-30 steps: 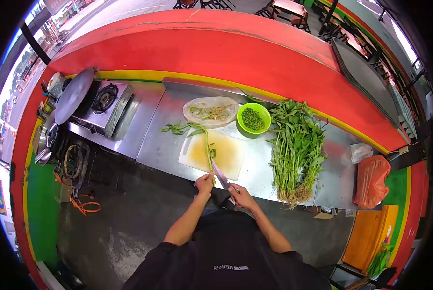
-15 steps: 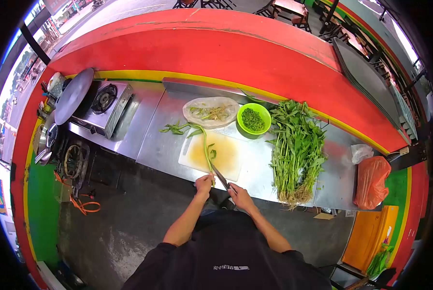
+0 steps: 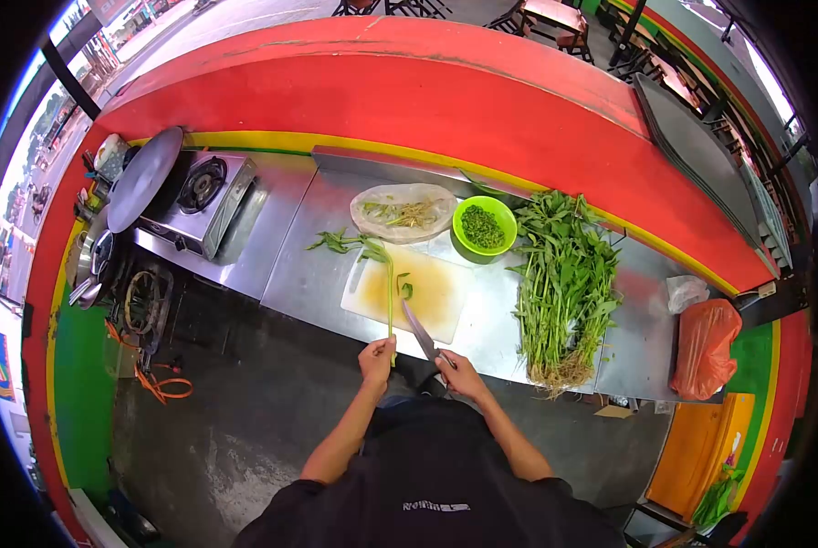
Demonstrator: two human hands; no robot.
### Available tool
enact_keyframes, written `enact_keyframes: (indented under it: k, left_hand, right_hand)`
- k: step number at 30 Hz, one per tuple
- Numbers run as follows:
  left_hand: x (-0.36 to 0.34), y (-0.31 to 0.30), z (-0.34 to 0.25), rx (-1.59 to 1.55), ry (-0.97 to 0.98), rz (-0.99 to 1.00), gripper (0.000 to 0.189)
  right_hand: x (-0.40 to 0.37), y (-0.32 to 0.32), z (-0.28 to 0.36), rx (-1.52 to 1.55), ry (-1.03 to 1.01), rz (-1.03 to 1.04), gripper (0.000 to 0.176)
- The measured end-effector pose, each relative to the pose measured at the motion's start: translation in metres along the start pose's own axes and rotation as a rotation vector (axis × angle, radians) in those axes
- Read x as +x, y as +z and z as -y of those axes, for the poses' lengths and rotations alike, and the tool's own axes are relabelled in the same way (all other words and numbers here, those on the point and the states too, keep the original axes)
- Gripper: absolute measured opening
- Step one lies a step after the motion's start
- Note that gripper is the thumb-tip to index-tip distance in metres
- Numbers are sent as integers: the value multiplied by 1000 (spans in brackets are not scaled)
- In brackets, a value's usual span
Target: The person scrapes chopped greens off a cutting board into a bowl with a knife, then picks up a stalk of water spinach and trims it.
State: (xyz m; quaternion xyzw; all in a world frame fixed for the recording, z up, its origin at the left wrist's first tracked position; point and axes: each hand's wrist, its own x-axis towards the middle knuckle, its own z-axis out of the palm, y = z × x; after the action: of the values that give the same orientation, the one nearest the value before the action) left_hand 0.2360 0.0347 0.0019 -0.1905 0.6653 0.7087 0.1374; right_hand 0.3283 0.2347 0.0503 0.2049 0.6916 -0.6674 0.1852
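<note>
My left hand (image 3: 377, 360) pinches the near end of a long green vegetable stalk (image 3: 390, 290) that lies lengthwise across a white cutting board (image 3: 438, 297); its leafy top (image 3: 340, 242) hangs off the board's far left corner. My right hand (image 3: 457, 371) grips a knife (image 3: 419, 331), its blade resting on the board's near edge just right of the stalk. A small cut green piece (image 3: 405, 289) lies on the board beside the stalk.
A large pile of leafy greens (image 3: 564, 283) lies right of the board. Behind the board are a green bowl of chopped greens (image 3: 483, 225) and a plastic bag of trimmings (image 3: 403, 212). A gas stove (image 3: 204, 194) with a lid stands left; an orange bag (image 3: 703, 347) sits far right.
My left hand has drawn the stalk back toward me, past the counter's near edge. The knife blade has shifted slightly right, away from the stalk.
</note>
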Motion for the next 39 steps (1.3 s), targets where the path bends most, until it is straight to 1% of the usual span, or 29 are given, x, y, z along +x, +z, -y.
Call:
enact_keyframes:
  k: [1, 3, 4, 6, 8, 10, 13, 15, 18, 20, 22, 24, 25, 27, 31, 33, 36, 37, 38, 39]
  left_hand:
    - [-3, -5, 4, 12, 38, 14, 28]
    - [-13, -12, 6, 68, 87, 28, 26]
    - [-18, -13, 5, 68, 86, 27, 26]
    - [-28, -15, 5, 1, 9, 54, 24]
    - [-32, -15, 6, -12, 9, 73, 24]
    - [-35, -13, 6, -24, 9, 90, 24]
    - [-33, -10, 12, -26, 14, 103, 27]
    - [-31, -8, 15, 7, 88, 199, 31]
    - [-28, -3, 16, 72, 108, 228, 30]
    - [-25, 2, 18, 46, 114, 232, 29]
    - [-27, 9, 6, 18, 122, 235, 28]
    - [-29, 13, 0, 35, 41, 157, 25]
    - [-29, 14, 0, 34, 42, 158, 25]
    - [-28, 17, -6, 38, 198, 168, 24]
    - [-35, 18, -11, 80, 209, 202, 23]
    - [-38, 12, -9, 166, 235, 294, 23]
    - [-48, 6, -3, 223, 215, 296, 22]
    - [-52, 4, -4, 305, 203, 255, 21]
    - [-55, 4, -4, 307, 201, 255, 21]
    - [-58, 2, -3, 318, 285, 213, 20]
  right_hand:
    - [-2, 0, 4, 101, 55, 38, 45]
    - [-3, 1, 7, 121, 64, 34, 44]
    - [-2, 2, 8, 140, 70, 31, 44]
    - [-2, 2, 9, 127, 57, 20, 42]
    - [-2, 2, 10, 176, 114, 11, 41]
    - [-2, 2, 11, 188, 117, 19, 40]
    - [-3, 2, 16, 214, 122, 30, 37]
    - [-5, 2, 18, 250, 99, 46, 37]
    - [-6, 2, 18, 283, 131, 24, 38]
    - [-7, 1, 16, 287, 116, 19, 38]
    - [-7, -1, 16, 289, 99, 16, 38]
    - [-8, -2, 16, 251, 85, 8, 40]
    - [-8, -2, 15, 251, 84, 7, 40]
    - [-8, -4, 16, 271, 97, 16, 41]
    - [-12, -5, 17, 286, 116, -6, 42]
    - [-11, -7, 15, 261, 73, 13, 42]
    - [-10, -7, 11, 235, 50, 15, 43]
    - [-10, -8, 11, 237, 51, 14, 43]
    - [-10, -9, 10, 200, 51, 16, 43]
    - [-9, -10, 9, 163, 51, 18, 44]
